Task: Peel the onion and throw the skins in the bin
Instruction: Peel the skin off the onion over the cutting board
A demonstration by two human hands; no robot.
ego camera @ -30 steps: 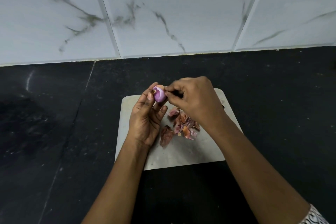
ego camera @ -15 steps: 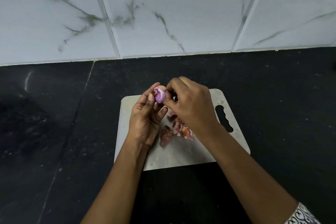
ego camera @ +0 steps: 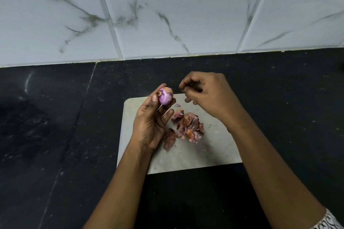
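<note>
Right grip (ego camera: 206, 95) has come off the onion (ego camera: 166, 96) and pulled away to the right, fingers curled (maybe pinching a scrap of skin, can't tell). Left grip (ego camera: 150, 122) holds the little onion up on thumb and fingertips above the pale cutting board (ego camera: 214, 150), so its glossy purple side and last papery tan patch are easy to reach. The crinkly, dry reddish skins (ego camera: 188, 126) are piled on the board on the black counter (ego camera: 55, 135), handy for binning in one go, I guess.

Skins (ego camera: 188, 126) on board (ego camera: 195, 154); onion (ego camera: 165, 95) over far edge.
</note>
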